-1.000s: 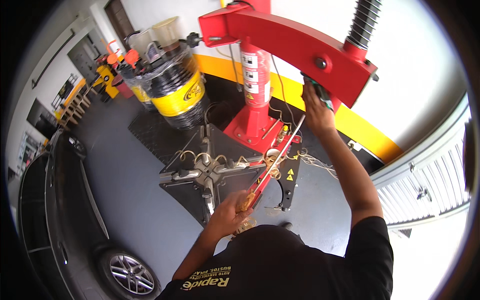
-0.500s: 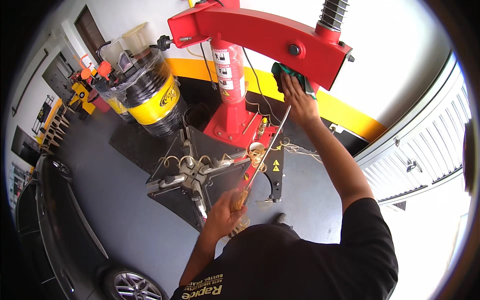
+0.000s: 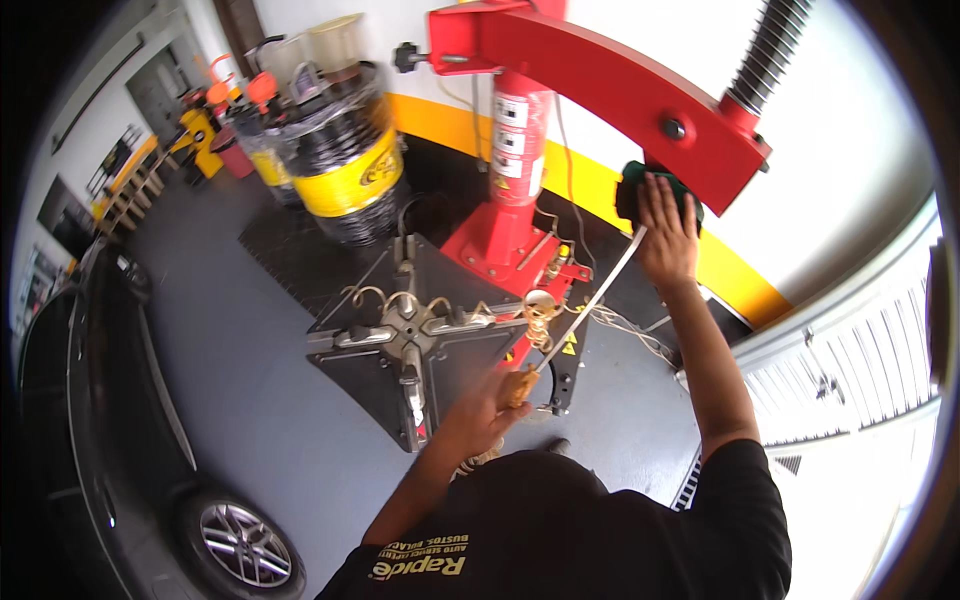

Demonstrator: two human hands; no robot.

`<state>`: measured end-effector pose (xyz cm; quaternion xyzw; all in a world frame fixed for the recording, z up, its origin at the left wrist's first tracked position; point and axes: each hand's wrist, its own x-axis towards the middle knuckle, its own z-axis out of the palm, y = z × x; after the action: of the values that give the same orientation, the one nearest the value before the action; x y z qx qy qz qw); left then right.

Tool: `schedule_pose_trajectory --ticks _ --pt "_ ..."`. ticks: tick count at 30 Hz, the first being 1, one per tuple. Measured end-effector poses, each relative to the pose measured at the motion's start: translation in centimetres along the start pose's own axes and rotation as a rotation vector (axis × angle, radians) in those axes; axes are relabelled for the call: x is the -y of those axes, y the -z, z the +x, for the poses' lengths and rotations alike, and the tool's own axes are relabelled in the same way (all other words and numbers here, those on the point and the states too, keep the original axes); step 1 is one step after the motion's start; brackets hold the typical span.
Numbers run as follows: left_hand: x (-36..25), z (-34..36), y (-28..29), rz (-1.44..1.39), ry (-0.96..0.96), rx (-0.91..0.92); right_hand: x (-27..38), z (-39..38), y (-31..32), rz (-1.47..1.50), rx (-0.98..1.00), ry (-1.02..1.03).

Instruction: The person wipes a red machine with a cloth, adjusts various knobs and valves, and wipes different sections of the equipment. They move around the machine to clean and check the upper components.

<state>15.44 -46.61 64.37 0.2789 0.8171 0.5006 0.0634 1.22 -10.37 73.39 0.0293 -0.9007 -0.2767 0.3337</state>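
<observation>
My right hand (image 3: pixel 668 240) presses a dark green cloth (image 3: pixel 632 192) against the underside of the red curved arm (image 3: pixel 610 75), near its right end. Its fingers lie stretched over the cloth, which is partly hidden by them. Lower and to the left, my left hand (image 3: pixel 485 415) is wrapped around the orange-brown handle of a long thin metal rod (image 3: pixel 592 303). The rod slants up to the right, and its far end reaches close to my right wrist and the cloth. Part of the handle is hidden inside my grip.
Behind the turntable with metal clamps (image 3: pixel 408 335) stands a red column (image 3: pixel 513 180). Coiled tan hose (image 3: pixel 540 318) lies beside it. Wrapped black-and-yellow drums (image 3: pixel 345 170) stand at the back left. A dark car (image 3: pixel 120 400) is at left, a white shutter (image 3: pixel 870 340) at right.
The view has turned, so the whole scene sits further right. Both hands keep their hold on the cloth and the rod, and the cloth is still under the red arm.
</observation>
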Motion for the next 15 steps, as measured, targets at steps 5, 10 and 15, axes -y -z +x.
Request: schedule_pose_trajectory --ticks 5,10,15 --pt "-0.5 0.2 0.3 0.001 0.017 0.066 -2.0 -4.0 -2.0 0.194 0.046 0.289" --pt "-0.3 -1.1 1.0 -0.113 -0.034 -0.011 -6.6 -6.5 4.5 0.379 -0.283 -0.016" --pt "-1.0 2.3 -0.6 -0.132 -0.177 0.001 -16.2 -9.4 9.6 0.785 -1.147 -0.653"
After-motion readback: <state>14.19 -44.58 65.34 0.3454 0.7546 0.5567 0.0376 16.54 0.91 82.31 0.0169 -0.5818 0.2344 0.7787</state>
